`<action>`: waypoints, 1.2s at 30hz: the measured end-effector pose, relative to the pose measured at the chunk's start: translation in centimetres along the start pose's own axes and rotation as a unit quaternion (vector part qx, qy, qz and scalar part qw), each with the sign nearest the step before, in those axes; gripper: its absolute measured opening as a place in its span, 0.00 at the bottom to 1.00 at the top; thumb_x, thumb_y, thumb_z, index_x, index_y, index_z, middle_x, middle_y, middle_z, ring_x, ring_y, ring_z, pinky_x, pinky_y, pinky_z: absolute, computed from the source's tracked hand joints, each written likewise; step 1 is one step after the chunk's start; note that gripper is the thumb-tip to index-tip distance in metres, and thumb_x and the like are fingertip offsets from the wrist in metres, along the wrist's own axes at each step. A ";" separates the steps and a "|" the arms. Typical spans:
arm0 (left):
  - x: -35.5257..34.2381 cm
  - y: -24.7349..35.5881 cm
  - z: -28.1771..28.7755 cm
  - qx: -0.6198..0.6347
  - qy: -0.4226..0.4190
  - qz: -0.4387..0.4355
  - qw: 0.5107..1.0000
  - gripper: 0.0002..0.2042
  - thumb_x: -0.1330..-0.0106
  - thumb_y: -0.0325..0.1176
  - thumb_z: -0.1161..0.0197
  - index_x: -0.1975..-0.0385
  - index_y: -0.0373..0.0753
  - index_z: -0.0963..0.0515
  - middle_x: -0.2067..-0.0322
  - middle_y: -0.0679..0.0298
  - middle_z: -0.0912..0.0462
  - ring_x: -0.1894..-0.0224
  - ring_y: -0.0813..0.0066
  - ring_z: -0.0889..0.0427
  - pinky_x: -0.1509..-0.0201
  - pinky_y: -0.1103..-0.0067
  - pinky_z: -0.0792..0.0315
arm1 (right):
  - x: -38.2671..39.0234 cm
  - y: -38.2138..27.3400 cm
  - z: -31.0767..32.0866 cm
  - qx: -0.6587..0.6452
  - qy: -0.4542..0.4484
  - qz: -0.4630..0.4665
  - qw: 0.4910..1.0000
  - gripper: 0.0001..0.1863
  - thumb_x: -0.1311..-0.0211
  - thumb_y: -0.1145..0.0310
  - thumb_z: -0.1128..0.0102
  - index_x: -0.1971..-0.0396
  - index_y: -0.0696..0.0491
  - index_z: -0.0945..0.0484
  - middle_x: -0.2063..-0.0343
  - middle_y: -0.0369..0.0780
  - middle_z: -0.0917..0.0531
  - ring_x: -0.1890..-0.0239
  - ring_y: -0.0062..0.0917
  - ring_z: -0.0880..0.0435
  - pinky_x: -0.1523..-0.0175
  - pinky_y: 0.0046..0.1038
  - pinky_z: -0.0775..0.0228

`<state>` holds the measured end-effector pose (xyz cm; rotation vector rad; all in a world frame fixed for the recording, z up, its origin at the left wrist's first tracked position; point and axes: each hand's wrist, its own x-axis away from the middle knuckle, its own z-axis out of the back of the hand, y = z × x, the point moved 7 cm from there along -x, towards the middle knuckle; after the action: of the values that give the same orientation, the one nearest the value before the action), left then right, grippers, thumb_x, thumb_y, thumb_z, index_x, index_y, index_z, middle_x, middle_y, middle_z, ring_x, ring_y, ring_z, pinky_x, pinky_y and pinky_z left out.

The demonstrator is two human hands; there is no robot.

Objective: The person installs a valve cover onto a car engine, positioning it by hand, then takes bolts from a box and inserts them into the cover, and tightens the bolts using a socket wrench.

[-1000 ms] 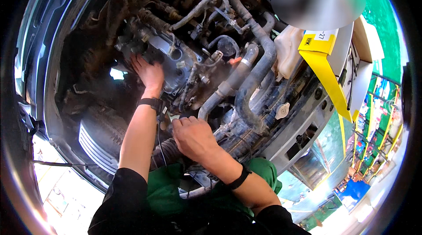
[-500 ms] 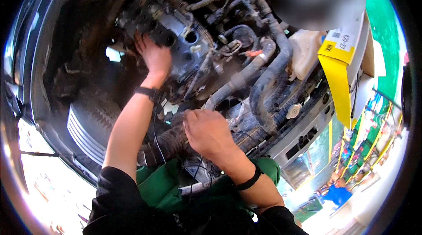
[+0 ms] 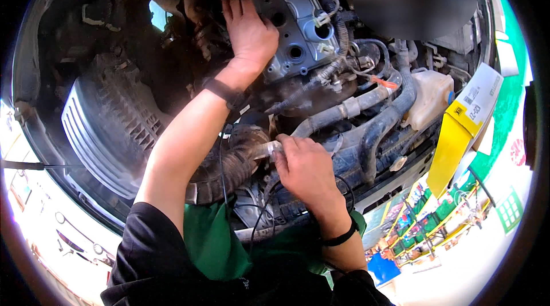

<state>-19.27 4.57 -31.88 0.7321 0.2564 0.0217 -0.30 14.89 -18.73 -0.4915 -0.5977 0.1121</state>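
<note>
The left hand (image 3: 252, 34) is laid over the left part of the metal engine cover (image 3: 298, 5), its fingers slightly spread and pointed toward the cover's far edge; whether anything is held beneath the palm cannot be told. By the right hand (image 3: 306, 166), a short pale piece (image 3: 265, 150) is pinched between thumb and fingers, just beside the ribbed hose (image 3: 211, 184), near the engine bay's front edge. A black cable (image 3: 222, 163) is hung across that hose. Between the right hand and the cover's near edge, a grey pipe (image 3: 332, 112) is seen. An off-white plastic tank (image 3: 427, 97) is set toward the bay's right edge, and beside it a yellow-and-white box (image 3: 467, 117) is placed. Both wrists are ringed by black bands (image 3: 225, 93).
</note>
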 end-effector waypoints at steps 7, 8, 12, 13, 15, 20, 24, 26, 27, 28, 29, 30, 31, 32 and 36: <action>0.1 0.0 0.1 0.018 -0.012 0.010 1.000 0.29 0.45 0.25 0.41 0.41 0.24 0.35 0.30 0.39 0.48 0.27 0.33 0.52 0.23 0.54 0.52 | -0.7 0.9 -0.3 -0.008 -0.006 -0.010 1.000 0.16 0.38 0.66 0.38 0.54 0.59 0.21 0.63 0.47 0.15 0.60 0.43 0.17 0.54 0.42 0.25; 0.0 -0.2 0.1 0.019 -0.013 0.010 1.000 0.28 0.45 0.25 0.41 0.41 0.24 0.35 0.30 0.39 0.48 0.27 0.33 0.52 0.23 0.54 0.52 | -0.7 0.9 -0.4 -0.009 -0.008 -0.009 1.000 0.16 0.38 0.66 0.38 0.54 0.59 0.21 0.63 0.47 0.15 0.60 0.43 0.17 0.54 0.42 0.25; -0.9 -1.8 0.4 0.061 -0.067 0.019 0.996 0.29 0.41 0.32 0.41 0.39 0.27 0.34 0.31 0.38 0.44 0.28 0.37 0.48 0.24 0.57 0.49 | -0.8 1.0 -0.4 -0.012 -0.004 -0.009 1.000 0.16 0.37 0.66 0.39 0.54 0.59 0.20 0.63 0.48 0.15 0.59 0.44 0.17 0.53 0.41 0.25; -1.5 -2.1 0.9 0.072 -0.105 0.043 0.991 0.30 0.38 0.36 0.40 0.36 0.29 0.35 0.32 0.38 0.41 0.28 0.41 0.43 0.25 0.60 0.46 | -0.8 1.3 -0.4 -0.008 -0.005 -0.019 1.000 0.16 0.37 0.65 0.39 0.54 0.59 0.20 0.63 0.48 0.15 0.59 0.44 0.17 0.53 0.41 0.25; -3.1 -3.5 3.3 0.181 -0.171 0.117 0.961 0.23 0.37 0.35 0.40 0.43 0.30 0.25 0.47 0.48 0.19 0.44 0.59 0.21 0.37 0.73 0.32 | -0.8 1.5 0.1 -0.007 -0.002 -0.026 1.000 0.16 0.36 0.65 0.39 0.54 0.59 0.20 0.63 0.48 0.15 0.58 0.44 0.17 0.52 0.41 0.25; -1.8 -3.8 10.4 0.152 -0.274 0.268 0.911 0.23 0.37 0.35 0.39 0.44 0.30 0.23 0.49 0.53 0.17 0.48 0.68 0.20 0.40 0.75 0.30 | -0.6 1.9 0.2 -0.010 -0.002 -0.032 0.999 0.16 0.36 0.64 0.39 0.53 0.57 0.19 0.62 0.49 0.14 0.57 0.44 0.16 0.51 0.42 0.25; 1.3 -3.9 13.7 0.098 -0.356 0.280 0.886 0.22 0.35 0.36 0.41 0.45 0.30 0.23 0.54 0.50 0.15 0.52 0.65 0.17 0.44 0.74 0.25 | -0.8 1.9 -0.1 0.000 -0.019 -0.051 0.999 0.15 0.36 0.65 0.39 0.53 0.56 0.19 0.62 0.49 0.14 0.57 0.44 0.16 0.51 0.42 0.25; 3.2 -3.7 13.9 0.019 -0.424 0.249 0.871 0.20 0.34 0.37 0.43 0.47 0.29 0.23 0.55 0.44 0.16 0.53 0.53 0.15 0.47 0.68 0.23 | -1.0 1.8 -0.4 0.006 -0.025 -0.056 0.998 0.15 0.36 0.65 0.39 0.53 0.56 0.19 0.62 0.49 0.14 0.57 0.44 0.16 0.51 0.42 0.25; 4.3 -3.2 13.5 -0.002 -0.460 0.205 0.864 0.19 0.34 0.40 0.43 0.51 0.30 0.22 0.56 0.41 0.17 0.52 0.46 0.17 0.46 0.63 0.23 | -1.0 1.7 -0.5 0.009 -0.020 -0.055 0.998 0.15 0.36 0.65 0.39 0.53 0.56 0.19 0.62 0.48 0.14 0.57 0.44 0.16 0.51 0.42 0.25; 5.3 -2.6 13.0 -0.042 -0.493 0.155 0.855 0.19 0.34 0.41 0.42 0.55 0.30 0.22 0.58 0.41 0.17 0.53 0.45 0.17 0.46 0.61 0.23 | -1.0 1.7 -0.6 0.010 -0.017 -0.054 0.998 0.15 0.36 0.65 0.39 0.53 0.56 0.19 0.62 0.48 0.14 0.57 0.44 0.16 0.51 0.42 0.25; 6.4 -1.9 12.4 -0.081 -0.524 0.104 0.841 0.19 0.33 0.43 0.42 0.58 0.30 0.22 0.60 0.42 0.17 0.54 0.44 0.17 0.46 0.59 0.23 | -0.9 1.7 -0.9 0.014 -0.017 -0.056 0.998 0.15 0.36 0.65 0.39 0.53 0.56 0.19 0.62 0.48 0.14 0.57 0.44 0.16 0.51 0.42 0.25; 7.2 -1.3 12.0 -0.082 -0.532 0.090 0.838 0.18 0.33 0.44 0.42 0.60 0.31 0.22 0.61 0.42 0.17 0.55 0.45 0.17 0.47 0.59 0.23 | -1.1 1.6 -1.0 0.022 -0.003 -0.042 0.999 0.15 0.37 0.65 0.39 0.54 0.56 0.19 0.65 0.48 0.15 0.60 0.44 0.16 0.53 0.42 0.24; 7.9 -0.7 11.4 -0.079 -0.542 0.074 0.834 0.18 0.33 0.45 0.42 0.62 0.31 0.22 0.62 0.43 0.17 0.56 0.45 0.17 0.48 0.58 0.23 | -1.1 1.6 -0.9 0.033 0.011 -0.034 0.999 0.15 0.38 0.65 0.39 0.54 0.56 0.20 0.67 0.47 0.15 0.62 0.43 0.16 0.56 0.42 0.24; 8.3 -0.3 10.9 -0.071 -0.550 0.055 0.830 0.19 0.33 0.45 0.42 0.63 0.31 0.22 0.62 0.44 0.17 0.55 0.46 0.17 0.48 0.59 0.23 | -1.3 1.7 -1.1 0.035 0.015 -0.038 0.999 0.15 0.38 0.65 0.39 0.54 0.56 0.20 0.67 0.47 0.15 0.62 0.43 0.16 0.56 0.42 0.24; 8.3 0.9 9.8 -0.035 -0.587 0.067 0.806 0.19 0.32 0.46 0.43 0.60 0.31 0.21 0.60 0.42 0.16 0.53 0.46 0.17 0.48 0.60 0.23 | -1.9 2.4 -0.7 0.035 0.024 -0.038 0.998 0.14 0.39 0.65 0.40 0.58 0.57 0.20 0.68 0.48 0.15 0.62 0.44 0.16 0.56 0.42 0.24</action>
<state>-8.82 -0.27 -26.16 0.5714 -0.9904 -0.2853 -1.32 16.22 -21.33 -0.4023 -0.5634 0.0489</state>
